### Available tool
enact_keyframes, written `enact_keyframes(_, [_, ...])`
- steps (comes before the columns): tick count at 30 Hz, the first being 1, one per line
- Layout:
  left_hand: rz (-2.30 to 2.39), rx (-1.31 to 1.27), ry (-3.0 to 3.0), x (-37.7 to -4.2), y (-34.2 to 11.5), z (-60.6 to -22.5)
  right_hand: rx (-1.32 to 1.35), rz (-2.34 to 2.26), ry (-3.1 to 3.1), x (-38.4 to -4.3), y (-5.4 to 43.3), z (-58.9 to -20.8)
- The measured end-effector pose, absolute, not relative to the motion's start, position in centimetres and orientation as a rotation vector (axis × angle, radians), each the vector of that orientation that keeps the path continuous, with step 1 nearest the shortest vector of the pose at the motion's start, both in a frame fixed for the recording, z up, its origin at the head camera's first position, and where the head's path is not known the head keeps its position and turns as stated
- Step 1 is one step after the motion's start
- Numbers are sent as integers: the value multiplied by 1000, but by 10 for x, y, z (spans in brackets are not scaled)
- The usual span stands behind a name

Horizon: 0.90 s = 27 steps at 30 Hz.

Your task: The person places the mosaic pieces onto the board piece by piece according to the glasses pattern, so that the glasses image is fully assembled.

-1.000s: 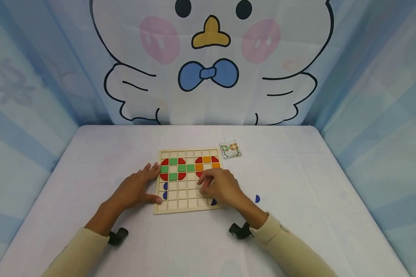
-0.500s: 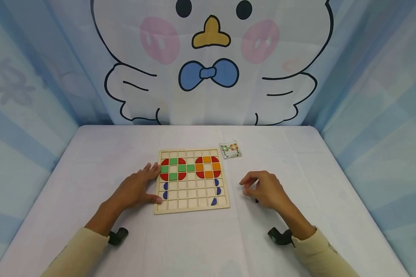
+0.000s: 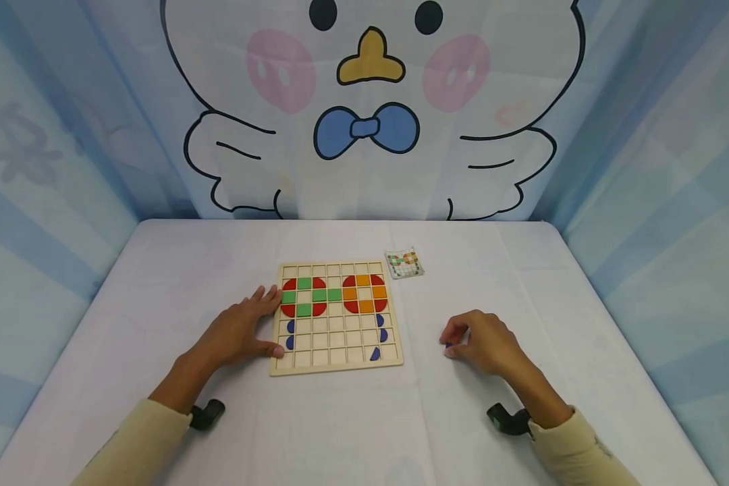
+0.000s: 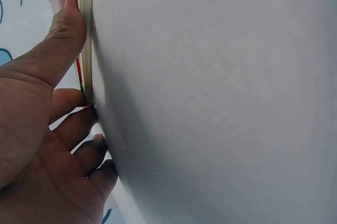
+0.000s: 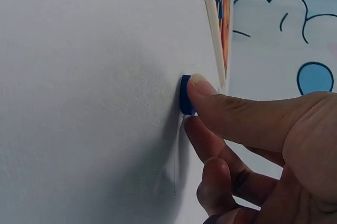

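Note:
A wooden grid board (image 3: 336, 368) lies on the table, holding red, green and orange tiles and several blue half-round tiles. Against its left edge rests my left hand (image 3: 238, 332), thumb on the frame and fingers extended along the side; the left wrist view shows this hand (image 4: 47, 124) beside the board's edge (image 4: 85, 34). To the right of the board, my right hand (image 3: 486, 343) pinches a blue half-round tile (image 5: 185, 95) at the table surface. The thumb (image 5: 210, 100) covers part of this tile, and the other fingers curl behind it.
A small picture card (image 3: 404, 262) with a coloured grid pattern lies by the board's far right corner. The white table (image 3: 340, 432) ends at a curtain (image 3: 364, 182) with a cartoon print. Both wrists carry a black camera (image 3: 507, 420).
My right hand has left the board, moved right and taken hold of the loose blue tile. Uncovered now are the blue tiles at the board's right side. My left hand stays put.

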<state>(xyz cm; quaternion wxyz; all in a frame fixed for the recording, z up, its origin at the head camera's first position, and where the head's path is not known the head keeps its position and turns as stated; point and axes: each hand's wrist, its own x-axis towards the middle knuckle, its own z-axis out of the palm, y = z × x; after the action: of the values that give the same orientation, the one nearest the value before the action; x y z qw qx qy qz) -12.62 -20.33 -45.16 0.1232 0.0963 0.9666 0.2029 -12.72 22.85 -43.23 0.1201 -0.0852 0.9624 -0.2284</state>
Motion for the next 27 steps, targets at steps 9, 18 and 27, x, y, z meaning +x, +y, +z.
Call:
enact_keyframes(9, [589, 277, 2818, -126, -203, -452, -266, -619, 2869, -127, 225, -439])
enact_keyframes(18, [588, 280, 2817, -127, -205, -454, -293, -658, 2803, -122, 211, -437])
enact_keyframes(27, [587, 285, 2815, -126, -205, -452, -396, -945, 2671, -121, 174, -435])
